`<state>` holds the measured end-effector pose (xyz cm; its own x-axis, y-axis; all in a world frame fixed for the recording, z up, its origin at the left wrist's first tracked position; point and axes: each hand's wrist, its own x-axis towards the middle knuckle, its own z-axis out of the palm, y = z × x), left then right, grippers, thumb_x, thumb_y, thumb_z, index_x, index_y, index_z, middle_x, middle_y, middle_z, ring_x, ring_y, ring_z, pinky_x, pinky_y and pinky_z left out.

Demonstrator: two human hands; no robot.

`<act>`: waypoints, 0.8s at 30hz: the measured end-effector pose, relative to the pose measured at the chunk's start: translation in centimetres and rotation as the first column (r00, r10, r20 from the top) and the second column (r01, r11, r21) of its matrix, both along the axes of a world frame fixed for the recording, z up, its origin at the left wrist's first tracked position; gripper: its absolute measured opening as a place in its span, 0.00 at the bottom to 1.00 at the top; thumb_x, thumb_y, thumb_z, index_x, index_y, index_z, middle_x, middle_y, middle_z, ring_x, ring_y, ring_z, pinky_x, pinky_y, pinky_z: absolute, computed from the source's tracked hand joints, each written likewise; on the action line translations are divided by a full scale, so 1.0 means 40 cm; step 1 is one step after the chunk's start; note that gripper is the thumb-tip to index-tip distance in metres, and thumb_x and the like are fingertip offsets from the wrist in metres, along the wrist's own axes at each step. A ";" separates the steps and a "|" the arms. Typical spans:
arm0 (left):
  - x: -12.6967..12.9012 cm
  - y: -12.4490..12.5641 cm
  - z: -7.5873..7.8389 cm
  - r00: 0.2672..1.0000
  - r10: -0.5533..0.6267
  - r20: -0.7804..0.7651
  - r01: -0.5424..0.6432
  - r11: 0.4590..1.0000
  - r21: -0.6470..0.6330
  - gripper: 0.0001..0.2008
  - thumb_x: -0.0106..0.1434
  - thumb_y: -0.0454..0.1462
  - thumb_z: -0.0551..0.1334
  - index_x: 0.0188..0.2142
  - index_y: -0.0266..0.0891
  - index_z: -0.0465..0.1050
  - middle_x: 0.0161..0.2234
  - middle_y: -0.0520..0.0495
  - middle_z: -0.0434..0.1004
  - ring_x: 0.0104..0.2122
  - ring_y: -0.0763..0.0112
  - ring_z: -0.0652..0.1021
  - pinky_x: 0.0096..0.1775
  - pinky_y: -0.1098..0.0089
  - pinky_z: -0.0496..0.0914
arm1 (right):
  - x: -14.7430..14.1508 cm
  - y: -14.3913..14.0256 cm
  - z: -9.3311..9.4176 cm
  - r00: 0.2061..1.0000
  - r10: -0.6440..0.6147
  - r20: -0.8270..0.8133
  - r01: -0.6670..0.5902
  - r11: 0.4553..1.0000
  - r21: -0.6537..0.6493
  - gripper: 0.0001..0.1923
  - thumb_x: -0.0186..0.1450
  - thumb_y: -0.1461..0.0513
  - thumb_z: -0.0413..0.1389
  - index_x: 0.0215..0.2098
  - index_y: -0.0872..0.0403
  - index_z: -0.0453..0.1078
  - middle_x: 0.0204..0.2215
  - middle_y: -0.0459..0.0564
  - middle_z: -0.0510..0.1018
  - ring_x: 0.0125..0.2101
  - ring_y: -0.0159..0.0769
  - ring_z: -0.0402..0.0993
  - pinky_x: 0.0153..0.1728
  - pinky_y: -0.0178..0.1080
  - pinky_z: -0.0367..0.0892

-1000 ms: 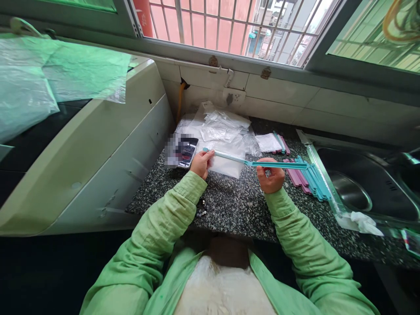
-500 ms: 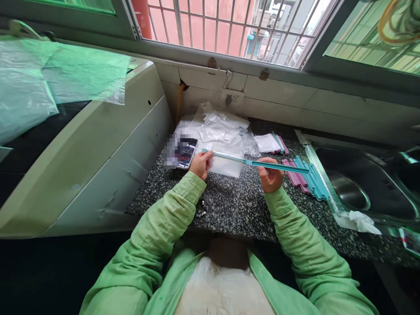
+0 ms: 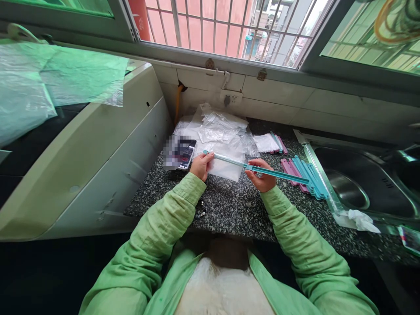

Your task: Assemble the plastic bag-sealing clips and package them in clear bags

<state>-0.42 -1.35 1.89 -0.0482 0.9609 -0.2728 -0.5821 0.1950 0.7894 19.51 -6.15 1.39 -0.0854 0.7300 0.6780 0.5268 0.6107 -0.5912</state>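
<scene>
Teal sealing clip (image 3: 256,166), long and thin, is held level above the speckled tabletop (image 3: 229,205) between both hands. At its left end the left hand (image 3: 201,165) is pinched around it, where the strip looks clear and pale; the right hand (image 3: 261,175) is clenched on it near the middle, and the darker teal part runs on past that hand toward the sink (image 3: 361,183). A small clear plastic bag (image 3: 226,165) hangs from the clip between the hands, touching the tabletop. Just right of the right hand lies a loose bundle of teal and pink clips (image 3: 303,175). Farther back sit a phone (image 3: 185,153), a heap of empty clear bags (image 3: 219,127) and a packed bag (image 3: 267,142) with clips beside it, below the barred window (image 3: 229,26).
</scene>
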 end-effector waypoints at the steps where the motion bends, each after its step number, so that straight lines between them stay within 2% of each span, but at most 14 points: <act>1: 0.001 0.000 -0.001 1.000 -0.005 -0.002 0.005 1.000 0.002 0.11 0.51 0.26 0.61 0.17 0.35 0.62 0.13 0.58 0.57 0.14 0.87 0.61 0.18 0.84 0.57 | 0.000 0.000 0.000 1.000 0.004 0.011 -0.004 1.000 0.000 0.11 0.55 0.58 0.58 0.36 0.54 0.68 0.29 0.49 0.74 0.26 0.32 0.70 0.23 0.34 0.68; 9: 0.004 0.001 -0.011 0.999 -0.030 -0.040 0.031 0.999 0.017 0.12 0.50 0.29 0.64 0.17 0.35 0.61 0.13 0.58 0.57 0.14 0.86 0.61 0.18 0.82 0.56 | -0.002 -0.003 0.006 0.999 -0.006 0.036 0.003 0.998 0.070 0.06 0.56 0.61 0.58 0.33 0.53 0.70 0.28 0.49 0.76 0.30 0.34 0.73 0.31 0.38 0.71; 17: 0.003 -0.004 -0.014 0.991 -0.068 -0.113 0.074 0.996 0.054 0.14 0.47 0.34 0.67 0.15 0.35 0.62 0.12 0.59 0.55 0.13 0.86 0.56 0.17 0.79 0.49 | -0.003 -0.004 0.001 0.999 -0.032 0.034 0.029 0.995 0.094 0.05 0.56 0.60 0.57 0.30 0.52 0.70 0.27 0.48 0.76 0.29 0.35 0.73 0.32 0.39 0.71; 21: 0.001 -0.004 -0.024 0.972 -0.111 -0.208 0.134 0.986 0.103 0.16 0.44 0.40 0.68 0.14 0.35 0.62 0.10 0.59 0.54 0.12 0.86 0.55 0.16 0.77 0.46 | 0.006 -0.013 -0.005 0.998 -0.064 0.019 0.063 0.995 0.081 0.06 0.57 0.59 0.57 0.30 0.52 0.70 0.27 0.49 0.76 0.29 0.35 0.73 0.32 0.40 0.71; 24: 0.002 -0.005 -0.029 0.934 -0.141 -0.328 0.186 0.976 0.109 0.16 0.43 0.44 0.68 0.14 0.34 0.67 0.09 0.58 0.55 0.11 0.85 0.54 0.16 0.76 0.46 | 0.013 -0.019 -0.009 0.997 -0.074 -0.002 0.074 0.993 0.097 0.06 0.57 0.59 0.57 0.30 0.53 0.71 0.27 0.49 0.76 0.29 0.35 0.73 0.32 0.40 0.71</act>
